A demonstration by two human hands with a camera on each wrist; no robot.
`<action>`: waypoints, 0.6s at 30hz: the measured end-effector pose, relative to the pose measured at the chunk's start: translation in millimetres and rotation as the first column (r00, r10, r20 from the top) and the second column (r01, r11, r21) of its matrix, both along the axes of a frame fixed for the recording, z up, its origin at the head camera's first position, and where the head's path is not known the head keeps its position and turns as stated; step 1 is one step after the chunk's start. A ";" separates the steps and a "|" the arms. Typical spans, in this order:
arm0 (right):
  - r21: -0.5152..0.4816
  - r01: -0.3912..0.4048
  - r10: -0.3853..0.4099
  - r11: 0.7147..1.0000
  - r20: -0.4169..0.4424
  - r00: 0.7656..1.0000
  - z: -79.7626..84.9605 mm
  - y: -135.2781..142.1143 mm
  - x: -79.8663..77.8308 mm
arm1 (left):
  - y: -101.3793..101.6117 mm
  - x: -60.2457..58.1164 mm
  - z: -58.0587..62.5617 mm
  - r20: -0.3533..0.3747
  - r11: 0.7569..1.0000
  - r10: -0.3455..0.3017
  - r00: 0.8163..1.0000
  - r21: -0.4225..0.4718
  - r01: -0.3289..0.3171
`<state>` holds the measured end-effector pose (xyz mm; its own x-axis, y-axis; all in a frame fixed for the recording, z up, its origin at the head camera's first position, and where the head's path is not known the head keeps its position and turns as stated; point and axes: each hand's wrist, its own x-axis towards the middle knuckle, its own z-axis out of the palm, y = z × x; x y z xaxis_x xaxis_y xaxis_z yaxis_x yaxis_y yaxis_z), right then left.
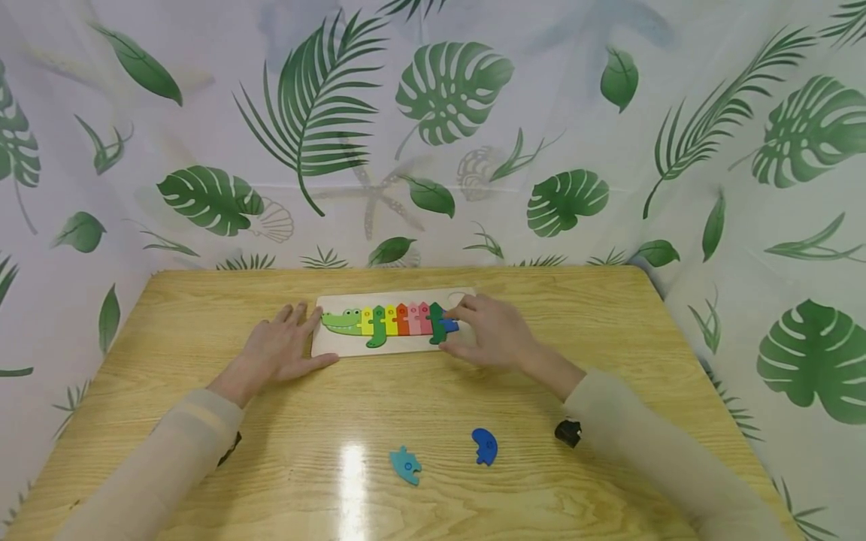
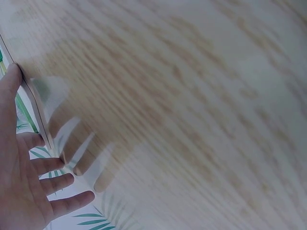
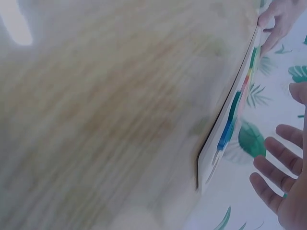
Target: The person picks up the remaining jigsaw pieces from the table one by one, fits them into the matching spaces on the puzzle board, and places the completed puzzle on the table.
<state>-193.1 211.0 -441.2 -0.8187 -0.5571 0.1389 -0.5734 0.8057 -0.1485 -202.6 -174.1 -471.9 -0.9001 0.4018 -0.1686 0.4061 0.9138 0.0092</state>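
Note:
A pale wooden puzzle board [image 1: 413, 346] lies toward the back of the table, bearing a crocodile in colored pieces. Its green head [image 1: 341, 323] is on the left, followed by yellow, green, red and pink pieces. A blue piece [image 1: 451, 326] sits at the right end of the row. My left hand [image 1: 279, 349] rests at the board's left edge, thumb and index finger touching it, the other fingers spread. Over the board's right end is my right hand [image 1: 499, 334]; in the right wrist view its fingers [image 3: 283, 154] are spread apart, with nothing held between them.
Nearer to me on the wooden table [image 1: 284, 458] lie two loose puzzle pieces, one light blue [image 1: 406, 466] and one dark blue [image 1: 484, 446]. A white leaf-print cloth [image 1: 419, 225] hangs behind the table and along its sides.

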 end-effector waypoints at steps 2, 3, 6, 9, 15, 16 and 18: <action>-0.009 0.006 -0.006 1.000 -0.007 1.000 -0.1 -1.8 4.8 | 0.0 -0.1 0.2 0.000 1.000 -0.001 1.000 0.000 0.001; -0.015 0.005 -0.005 1.000 -0.013 1.000 -0.3 -2.5 7.2 | -0.1 -0.1 0.3 0.001 1.000 -0.002 1.000 -0.001 0.002; -0.035 -0.002 0.001 0.999 -0.027 1.000 -0.1 -5.0 14.5 | 0.3 0.0 1.3 0.002 1.000 -0.004 1.000 -0.002 0.004; -0.051 -0.002 0.001 0.999 -0.025 1.000 0.4 -7.5 22.5 | 1.1 0.3 2.3 -0.003 1.000 -0.008 1.000 -0.003 0.008; -0.072 0.002 -0.004 0.997 -0.031 1.000 1.2 -13.5 39.1 | 1.6 1.5 2.3 -0.004 1.000 -0.002 1.000 0.001 0.002; -0.073 0.006 -0.009 0.997 -0.032 0.999 1.2 -14.7 41.9 | 1.4 1.5 2.1 -0.003 1.000 0.000 1.000 0.002 0.000; -0.079 0.013 -0.015 0.997 -0.028 0.999 1.6 -17.3 47.4 | 1.2 2.2 2.6 -0.006 1.000 -0.002 1.000 0.004 0.002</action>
